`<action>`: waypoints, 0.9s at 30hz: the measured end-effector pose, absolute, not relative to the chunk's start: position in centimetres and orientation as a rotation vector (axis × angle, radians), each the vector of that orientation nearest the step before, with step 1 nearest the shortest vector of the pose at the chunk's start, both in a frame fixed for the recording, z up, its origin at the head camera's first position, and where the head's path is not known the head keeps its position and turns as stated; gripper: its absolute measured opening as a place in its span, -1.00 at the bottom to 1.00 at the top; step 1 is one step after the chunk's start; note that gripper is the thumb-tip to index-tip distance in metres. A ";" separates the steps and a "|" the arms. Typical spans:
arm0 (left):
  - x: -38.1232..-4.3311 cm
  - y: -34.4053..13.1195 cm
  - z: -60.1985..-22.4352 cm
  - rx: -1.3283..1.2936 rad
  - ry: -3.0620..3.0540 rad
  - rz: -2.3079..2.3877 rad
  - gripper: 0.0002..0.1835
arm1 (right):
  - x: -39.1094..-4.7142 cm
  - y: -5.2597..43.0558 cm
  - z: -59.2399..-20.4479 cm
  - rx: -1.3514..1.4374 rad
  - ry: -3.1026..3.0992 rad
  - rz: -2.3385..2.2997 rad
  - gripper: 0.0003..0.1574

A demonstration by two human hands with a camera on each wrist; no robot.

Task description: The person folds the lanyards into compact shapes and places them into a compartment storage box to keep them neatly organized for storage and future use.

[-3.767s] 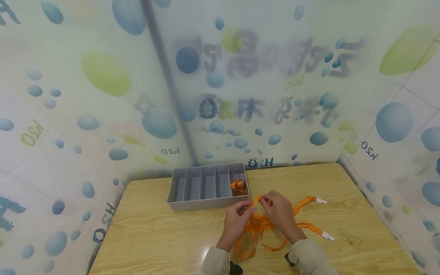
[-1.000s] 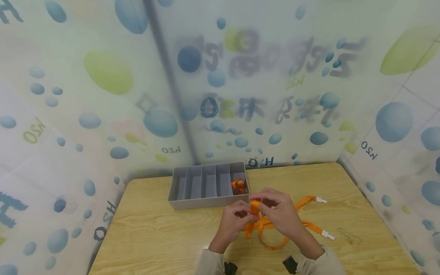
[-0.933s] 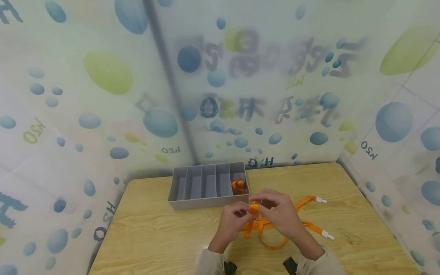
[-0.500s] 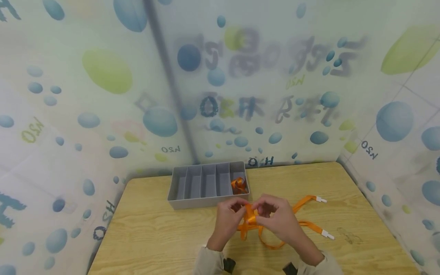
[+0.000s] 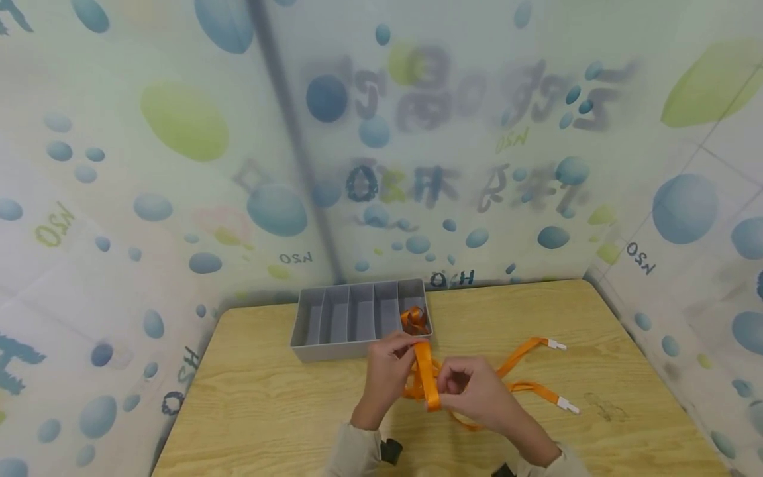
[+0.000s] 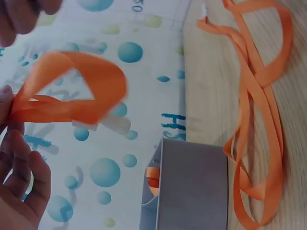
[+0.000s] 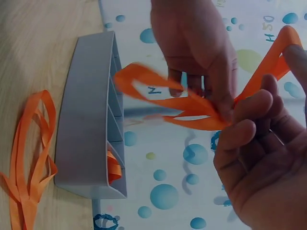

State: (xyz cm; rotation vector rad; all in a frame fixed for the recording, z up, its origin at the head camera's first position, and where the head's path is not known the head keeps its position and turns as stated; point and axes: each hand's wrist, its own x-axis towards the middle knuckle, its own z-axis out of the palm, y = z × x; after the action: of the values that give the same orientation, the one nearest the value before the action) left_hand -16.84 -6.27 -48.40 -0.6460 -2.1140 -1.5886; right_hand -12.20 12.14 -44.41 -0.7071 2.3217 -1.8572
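Note:
An orange lanyard (image 5: 426, 374) is stretched in a folded loop between the two hands, just above the table. My left hand (image 5: 384, 372) pinches its upper end; in the right wrist view, loops of strap (image 7: 144, 81) stick out from that grip. My right hand (image 5: 479, 396) holds the lower end, with a digit inside the bend. White clip pieces (image 6: 115, 123) show behind the held loop in the left wrist view. More orange lanyards (image 6: 254, 96) lie loosely on the table below the hands, with two white-clipped ends (image 5: 557, 346) reaching right.
A grey divided box (image 5: 340, 350) stands at the table's back, just beyond the left hand. A coiled orange lanyard (image 5: 412, 320) sits in its rightmost compartment. The wooden table (image 5: 268, 411) meets a patterned curtain wall (image 5: 477, 165) behind and at the sides.
The hands were close together over a short fold; they have drawn apart, left hand up and left, right hand slightly down. The loop between them is longer. The box is unchanged.

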 end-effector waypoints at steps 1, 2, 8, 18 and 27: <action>-16.8 -6.3 -48.3 -0.637 -2.108 -1.607 -0.81 | -12.2 12.1 -44.6 -0.699 2.304 -1.855 -0.73; -16.8 -6.3 -48.2 -0.625 -2.108 -1.617 -0.83 | -12.2 12.1 -44.8 -0.688 2.289 -1.855 -0.72; -16.2 -6.0 -46.7 -0.548 -2.133 -1.662 -0.90 | -12.0 12.0 -45.7 -0.650 2.256 -1.849 -0.71; -14.4 -5.9 -42.7 -0.555 -2.070 -1.796 -0.93 | -11.8 11.9 -46.2 -0.569 2.312 -1.797 -0.70; -14.7 -5.8 -42.9 -0.480 -2.120 -1.861 -0.91 | -12.0 11.3 -46.2 -0.404 2.458 -1.740 -0.60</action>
State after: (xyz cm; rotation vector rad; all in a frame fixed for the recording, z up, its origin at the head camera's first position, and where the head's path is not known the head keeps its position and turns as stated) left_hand -14.68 -5.79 -42.95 -0.4796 -2.1203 -1.8608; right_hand -12.03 11.33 -46.19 -0.4036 2.4576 -1.7400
